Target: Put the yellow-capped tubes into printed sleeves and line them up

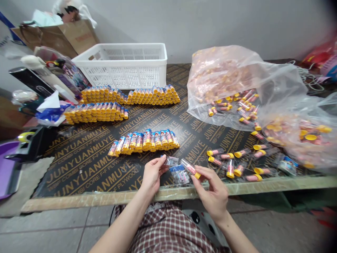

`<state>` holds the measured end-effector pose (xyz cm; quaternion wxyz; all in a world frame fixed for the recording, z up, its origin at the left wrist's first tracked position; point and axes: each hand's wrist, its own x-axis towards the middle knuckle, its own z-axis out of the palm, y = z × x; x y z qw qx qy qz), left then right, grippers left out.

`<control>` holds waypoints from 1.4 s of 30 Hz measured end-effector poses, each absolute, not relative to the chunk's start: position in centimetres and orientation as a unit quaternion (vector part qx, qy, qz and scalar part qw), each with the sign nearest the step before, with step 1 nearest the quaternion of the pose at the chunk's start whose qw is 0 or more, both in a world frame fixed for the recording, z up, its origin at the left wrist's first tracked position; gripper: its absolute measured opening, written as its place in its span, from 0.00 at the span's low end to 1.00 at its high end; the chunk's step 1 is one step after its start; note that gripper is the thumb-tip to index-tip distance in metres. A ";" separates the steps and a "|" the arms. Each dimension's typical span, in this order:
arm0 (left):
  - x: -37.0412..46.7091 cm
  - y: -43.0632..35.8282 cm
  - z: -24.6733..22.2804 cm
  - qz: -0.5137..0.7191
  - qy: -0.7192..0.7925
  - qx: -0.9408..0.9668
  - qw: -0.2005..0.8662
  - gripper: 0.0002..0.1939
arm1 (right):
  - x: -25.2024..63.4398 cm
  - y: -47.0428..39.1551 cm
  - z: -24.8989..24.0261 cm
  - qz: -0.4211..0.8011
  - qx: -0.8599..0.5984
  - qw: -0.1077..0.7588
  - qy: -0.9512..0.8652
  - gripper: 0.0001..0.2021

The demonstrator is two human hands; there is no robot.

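Between the thumb and fingers of my left hand (pixel 153 174) is a small clear plastic sleeve (pixel 172 161). My right hand (pixel 212 189) pinches a clear tube (pixel 190 168) by its yellow cap, with pink and white contents showing inside. The tube tilts toward the left hand, its clear end near the sleeve but apart from it. Below them on the board lies a small pile of blue-printed plastic sleeves (pixel 179 175). Just beyond my hands stand rows of tubes in blue printed sleeves (pixel 147 140), yellow caps toward me.
More sleeved tubes (pixel 97 112) are stacked before a white plastic basket (pixel 126 72). Loose yellow-capped tubes (pixel 230 168) lie at the right, near large clear bags (pixel 223 73) of tubes. A taped edge (pixel 92 200) runs along the table front. A purple dustpan (pixel 7 168) is far left.
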<state>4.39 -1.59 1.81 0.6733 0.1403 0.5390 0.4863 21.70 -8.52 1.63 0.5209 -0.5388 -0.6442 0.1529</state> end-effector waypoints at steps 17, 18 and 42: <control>5.1 -3.5 3.4 0.379 0.439 0.252 0.774 0.21 | 21.5 -7.5 1.2 0.223 -0.492 0.433 -0.722 0.34; 5.1 -3.7 3.5 0.361 0.437 0.259 0.782 0.20 | 21.6 -7.4 1.3 0.239 -0.481 0.427 -0.728 0.36; 5.8 -5.0 3.6 0.332 0.442 0.251 0.794 0.21 | 21.2 -7.7 1.2 0.402 -0.401 0.446 -0.691 0.41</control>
